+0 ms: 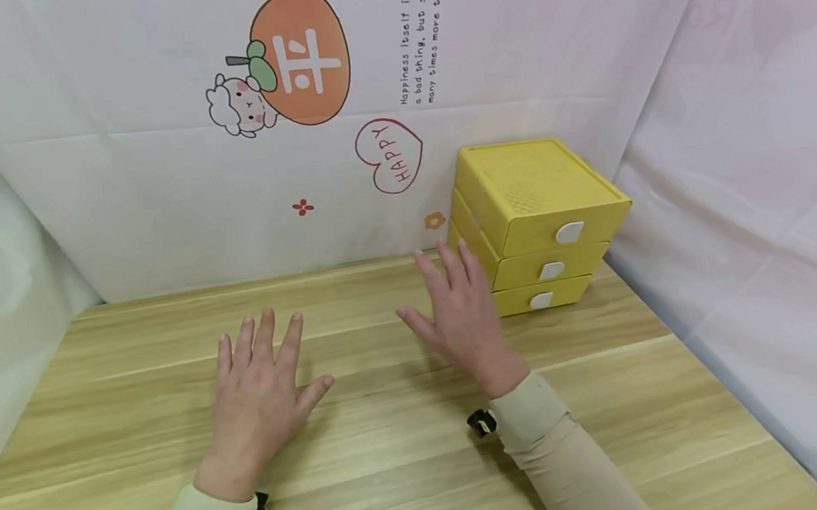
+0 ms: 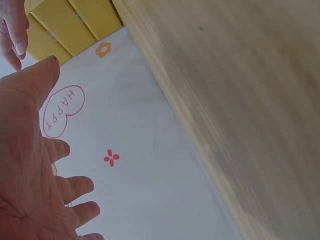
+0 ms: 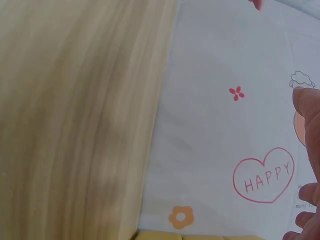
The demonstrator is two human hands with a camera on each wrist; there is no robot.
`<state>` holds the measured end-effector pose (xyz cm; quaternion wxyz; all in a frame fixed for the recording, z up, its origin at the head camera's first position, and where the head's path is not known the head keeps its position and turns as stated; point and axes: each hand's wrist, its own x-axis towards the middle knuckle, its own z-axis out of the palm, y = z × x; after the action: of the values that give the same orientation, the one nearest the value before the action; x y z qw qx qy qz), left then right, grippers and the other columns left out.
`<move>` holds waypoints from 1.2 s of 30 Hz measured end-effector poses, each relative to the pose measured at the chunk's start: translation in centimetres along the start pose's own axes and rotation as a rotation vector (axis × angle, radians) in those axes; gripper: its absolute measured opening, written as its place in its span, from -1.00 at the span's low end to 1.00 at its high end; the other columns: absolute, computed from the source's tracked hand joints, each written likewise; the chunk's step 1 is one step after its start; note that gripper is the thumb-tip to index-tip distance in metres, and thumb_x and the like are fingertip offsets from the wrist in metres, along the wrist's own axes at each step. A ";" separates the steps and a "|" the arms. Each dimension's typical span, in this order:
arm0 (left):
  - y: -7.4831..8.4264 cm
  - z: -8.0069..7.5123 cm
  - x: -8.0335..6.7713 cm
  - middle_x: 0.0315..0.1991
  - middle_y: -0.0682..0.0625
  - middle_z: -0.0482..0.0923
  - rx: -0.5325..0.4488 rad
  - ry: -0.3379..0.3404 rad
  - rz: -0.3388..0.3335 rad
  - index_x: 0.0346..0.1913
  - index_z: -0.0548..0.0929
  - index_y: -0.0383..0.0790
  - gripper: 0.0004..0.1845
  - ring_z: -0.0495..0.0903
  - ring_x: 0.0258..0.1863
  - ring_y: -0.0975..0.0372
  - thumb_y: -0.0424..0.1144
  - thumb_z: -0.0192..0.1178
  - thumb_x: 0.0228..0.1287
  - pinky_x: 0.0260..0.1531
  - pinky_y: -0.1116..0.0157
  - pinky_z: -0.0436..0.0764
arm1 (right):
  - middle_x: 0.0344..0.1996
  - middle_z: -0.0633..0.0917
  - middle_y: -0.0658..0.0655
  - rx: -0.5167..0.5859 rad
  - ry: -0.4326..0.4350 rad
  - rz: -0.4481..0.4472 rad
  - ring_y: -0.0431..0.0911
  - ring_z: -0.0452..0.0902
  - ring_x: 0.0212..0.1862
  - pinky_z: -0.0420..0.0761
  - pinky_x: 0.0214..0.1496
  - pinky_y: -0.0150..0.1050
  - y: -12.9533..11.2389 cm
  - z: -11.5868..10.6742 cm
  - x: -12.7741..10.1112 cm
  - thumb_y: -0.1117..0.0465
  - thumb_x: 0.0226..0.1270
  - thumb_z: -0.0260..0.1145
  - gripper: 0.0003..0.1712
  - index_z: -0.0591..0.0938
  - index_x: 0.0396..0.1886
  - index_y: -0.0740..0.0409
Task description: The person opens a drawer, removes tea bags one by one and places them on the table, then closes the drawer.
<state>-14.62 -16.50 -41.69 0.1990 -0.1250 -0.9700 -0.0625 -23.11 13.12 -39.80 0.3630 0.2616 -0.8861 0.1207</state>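
The likeliest trouble, as I judge it, is a bump: the yellow box [image 1: 534,171] stands just to the right of the right hand [image 1: 463,320], so a careless sideways sweep of the knuckles could twist it or shove it askew on the table [image 1: 378,466]. The black clip [image 1: 481,423] by the right wrist might also snag on a white handle [image 1: 570,232] if that arm passed close. A tug on one drawer [image 1: 522,235] could drag the whole box, since neither hand braces it and the left hand [image 1: 255,400] is well apart from it.

Both hands are released, fingers spread and fairly straight, thumbs out towards each other, holding nothing. They seem to hover over the table rather than press on it. The right fingers overlap the box's near side in the head view; whether they touch it, I cannot tell.
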 end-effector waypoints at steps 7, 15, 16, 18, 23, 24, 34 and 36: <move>0.2 -0.1 0.1 0.56 -0.43 0.20 0.003 0.002 0.005 0.62 0.29 -0.13 0.00 0.15 0.55 -0.34 0.38 0.26 0.28 0.51 -0.35 0.02 | 0.45 0.38 0.50 -0.001 0.051 -0.013 0.42 0.19 0.53 0.15 0.60 0.27 0.7 -1.2 0.4 -0.25 0.40 0.29 -0.10 0.38 0.51 0.24; 0.4 -0.2 0.0 0.56 -0.43 0.20 0.005 -0.017 0.005 0.63 0.27 -0.13 0.00 0.15 0.55 -0.35 0.37 0.25 0.30 0.50 -0.36 0.03 | 0.44 0.41 0.49 -0.025 0.120 -0.024 0.34 0.22 0.55 0.09 0.63 0.22 1.4 -2.9 0.9 -0.25 0.35 0.37 -0.09 0.43 0.47 0.26; 0.4 -0.2 -0.1 0.56 -0.43 0.20 0.003 -0.020 0.005 0.63 0.27 -0.13 -0.01 0.15 0.55 -0.35 0.37 0.24 0.31 0.50 -0.37 0.02 | 0.44 0.41 0.48 -0.029 0.119 -0.021 0.33 0.22 0.55 0.08 0.64 0.21 1.5 -3.1 0.9 -0.25 0.36 0.36 -0.09 0.43 0.48 0.26; 0.4 -0.2 -0.1 0.56 -0.43 0.19 0.000 -0.024 0.003 0.64 0.26 -0.13 -0.01 0.15 0.55 -0.35 0.37 0.24 0.31 0.50 -0.37 0.03 | 0.45 0.41 0.48 -0.038 0.122 -0.017 0.34 0.24 0.54 0.08 0.64 0.21 1.7 -3.5 1.0 -0.26 0.39 0.33 -0.10 0.43 0.48 0.26; 0.4 -0.2 -0.2 0.56 -0.43 0.20 0.000 -0.027 -0.003 0.64 0.25 -0.12 -0.01 0.15 0.55 -0.35 0.36 0.23 0.32 0.50 -0.37 0.03 | 0.43 0.43 0.49 -0.051 0.156 -0.022 0.41 0.30 0.49 0.11 0.63 0.22 2.1 -3.9 1.2 -0.28 0.43 0.26 -0.13 0.45 0.45 0.27; 0.4 -0.2 -0.2 0.56 -0.43 0.20 0.001 -0.030 -0.005 0.64 0.25 -0.12 -0.01 0.15 0.55 -0.35 0.36 0.23 0.33 0.50 -0.37 0.03 | 0.42 0.43 0.49 -0.049 0.164 -0.022 0.42 0.31 0.48 0.12 0.62 0.23 2.1 -3.9 1.3 -0.28 0.43 0.26 -0.13 0.46 0.45 0.27; 0.6 -0.4 -0.1 0.56 -0.43 0.18 -0.004 -0.050 -0.005 0.64 0.24 -0.12 -0.02 0.14 0.55 -0.35 0.36 0.22 0.33 0.50 -0.37 0.00 | 0.43 0.43 0.49 -0.047 0.184 0.013 0.40 0.30 0.49 0.09 0.63 0.22 3.0 -5.1 1.1 -0.28 0.40 0.29 -0.10 0.45 0.47 0.27; 0.6 -0.4 -0.1 0.56 -0.43 0.19 -0.004 -0.051 -0.004 0.64 0.24 -0.12 -0.02 0.14 0.55 -0.35 0.36 0.23 0.34 0.50 -0.37 0.00 | 0.41 0.45 0.51 -0.056 0.195 0.013 0.40 0.31 0.48 0.08 0.63 0.22 3.3 -5.5 1.2 -0.29 0.41 0.28 -0.11 0.45 0.46 0.29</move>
<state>-14.23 -15.98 -41.34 0.1736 -0.1253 -0.9749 -0.0616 -22.47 17.67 -35.15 0.4541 0.2324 -0.8513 0.1232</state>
